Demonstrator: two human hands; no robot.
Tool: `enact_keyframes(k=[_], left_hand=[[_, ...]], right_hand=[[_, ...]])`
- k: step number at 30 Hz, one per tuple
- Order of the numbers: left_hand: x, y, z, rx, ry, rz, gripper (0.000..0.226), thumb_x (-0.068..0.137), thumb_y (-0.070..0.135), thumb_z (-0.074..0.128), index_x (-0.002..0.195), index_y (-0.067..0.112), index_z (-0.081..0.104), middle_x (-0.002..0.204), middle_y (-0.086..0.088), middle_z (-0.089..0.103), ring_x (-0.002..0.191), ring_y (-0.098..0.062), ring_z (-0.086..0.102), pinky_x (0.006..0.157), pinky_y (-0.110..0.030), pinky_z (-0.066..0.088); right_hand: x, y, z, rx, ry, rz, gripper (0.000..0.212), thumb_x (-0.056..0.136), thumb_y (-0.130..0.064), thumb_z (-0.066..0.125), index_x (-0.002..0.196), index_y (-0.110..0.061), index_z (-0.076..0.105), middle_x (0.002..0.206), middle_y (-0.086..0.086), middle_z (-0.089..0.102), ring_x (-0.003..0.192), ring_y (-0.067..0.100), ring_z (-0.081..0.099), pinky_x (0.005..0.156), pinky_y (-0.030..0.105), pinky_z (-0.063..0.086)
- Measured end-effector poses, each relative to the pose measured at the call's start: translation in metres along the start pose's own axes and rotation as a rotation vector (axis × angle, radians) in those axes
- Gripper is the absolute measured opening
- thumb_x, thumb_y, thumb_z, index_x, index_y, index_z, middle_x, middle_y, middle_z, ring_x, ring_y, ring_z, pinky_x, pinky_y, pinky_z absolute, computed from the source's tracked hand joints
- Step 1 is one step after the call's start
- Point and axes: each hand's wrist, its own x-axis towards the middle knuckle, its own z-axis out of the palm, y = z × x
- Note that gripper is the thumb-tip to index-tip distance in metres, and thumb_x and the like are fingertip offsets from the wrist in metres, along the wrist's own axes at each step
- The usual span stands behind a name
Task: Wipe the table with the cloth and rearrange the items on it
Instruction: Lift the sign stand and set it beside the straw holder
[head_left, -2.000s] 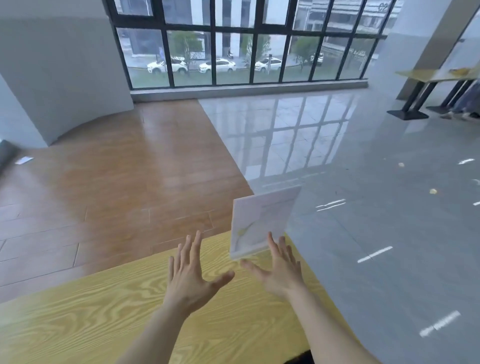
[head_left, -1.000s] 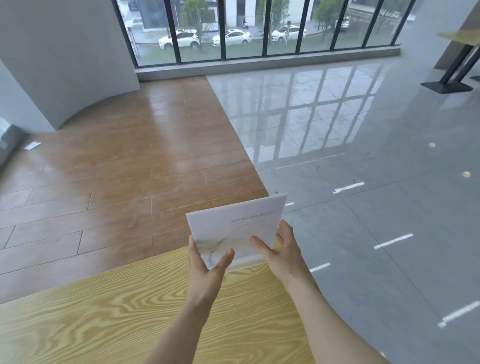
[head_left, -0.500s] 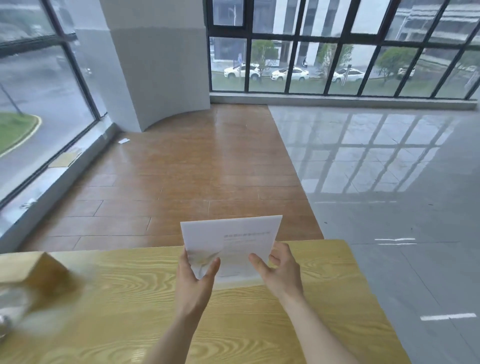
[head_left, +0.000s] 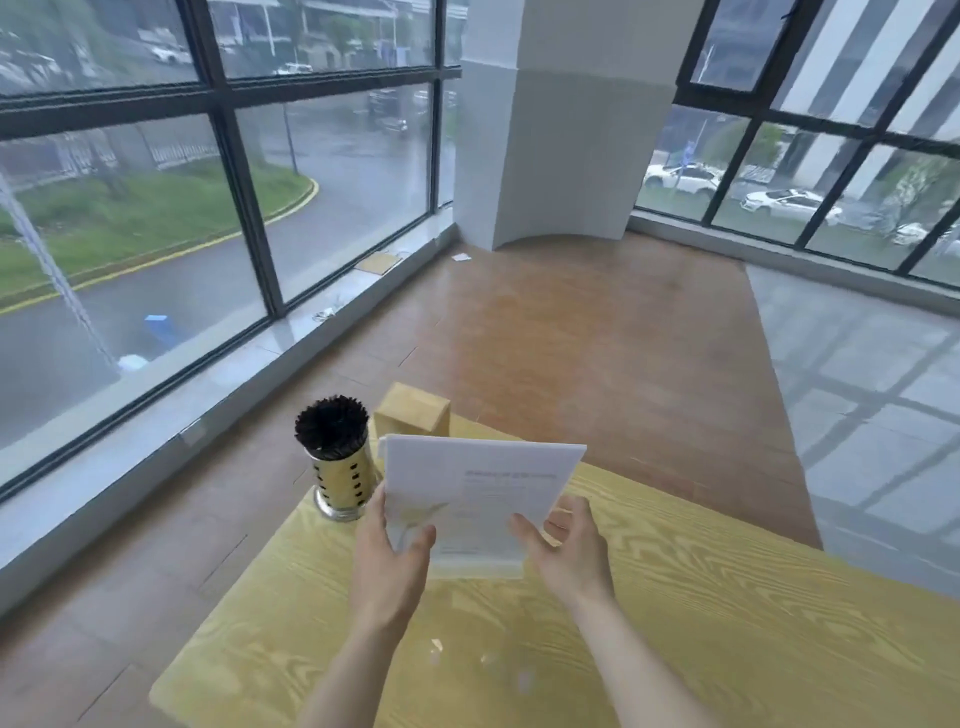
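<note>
Two bare hands are holding a white card sign (head_left: 480, 493) upright at the lower centre of the frame, above a yellow wood-grain worktop (head_left: 727, 613). The left hand (head_left: 387, 564) is pinching the sign's lower left edge, thumb in front, while the right hand (head_left: 571, 553) is keeping its grip on the lower right edge, fingers curled behind. Just left of the sign, a perforated metal holder (head_left: 340, 475) packed with dark sticks is standing at the worktop's far corner, with a small tan box (head_left: 413, 413) sitting just behind the sign.
</note>
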Motion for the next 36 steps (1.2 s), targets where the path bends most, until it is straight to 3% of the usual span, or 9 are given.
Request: enact_keyframes(k=[7,13,21,26,31,36], left_hand=[[0.018,-0.050,-0.130,0.007,0.214,-0.106,0.076,0.073,0.035,0.063,0.144,0.045,0.039,0.140,0.011,0.057,0.130,-0.019,0.054,0.103,-0.049,0.045],[0.030,-0.073,-0.182,-0.056,0.301,-0.154,0.074,0.068,0.036,0.061,0.139,0.047,0.042,0.136,0.010,0.059,0.128,-0.019,0.055,0.106,-0.051,0.044],[0.033,-0.089,-0.195,-0.066,0.311,-0.198,0.064,0.074,0.029,0.067,0.131,0.048,0.045,0.132,0.011,0.062,0.128,-0.019,0.056,0.106,-0.049,0.044],[0.035,-0.092,-0.192,-0.035,0.298,-0.168,0.071,0.071,0.029,0.066,0.135,0.049,0.041,0.129,0.019,0.058,0.127,-0.017,0.056,0.106,-0.050,0.044],[0.035,-0.093,-0.189,0.044,0.305,-0.131,0.078,0.082,0.016,0.069,0.145,0.043,0.032,0.143,0.012,0.053,0.134,-0.018,0.050,0.103,-0.045,0.043],[0.029,-0.102,-0.184,0.222,0.320,-0.229,0.080,0.087,0.040,0.063,0.155,0.025,0.024,0.158,0.001,0.040,0.140,-0.029,0.046,0.106,-0.055,0.041]], right_hand=[[-0.037,-0.045,0.132,-0.044,-0.182,-0.040,0.052,0.082,-0.043,0.081,0.117,-0.027,0.046,0.116,-0.005,0.060,0.117,0.014,0.060,0.097,0.035,0.050],[-0.051,-0.065,0.190,-0.034,-0.267,-0.027,0.050,0.083,-0.036,0.081,0.117,-0.028,0.044,0.113,-0.009,0.058,0.116,0.011,0.057,0.097,0.031,0.047],[-0.051,-0.070,0.213,-0.084,-0.294,-0.016,0.050,0.087,-0.032,0.079,0.120,-0.027,0.042,0.118,-0.008,0.056,0.121,0.010,0.056,0.099,0.030,0.045],[-0.047,-0.067,0.217,-0.109,-0.283,0.015,0.062,0.086,-0.038,0.077,0.135,-0.022,0.044,0.123,-0.006,0.056,0.129,0.016,0.054,0.107,0.038,0.045],[-0.044,-0.066,0.215,-0.226,-0.299,0.008,0.069,0.087,-0.042,0.073,0.143,-0.022,0.038,0.138,-0.001,0.056,0.133,0.023,0.053,0.106,0.040,0.044],[-0.042,-0.058,0.198,-0.324,-0.278,-0.002,0.090,0.089,-0.052,0.068,0.158,-0.020,0.022,0.160,0.002,0.040,0.146,0.025,0.040,0.115,0.042,0.036]])
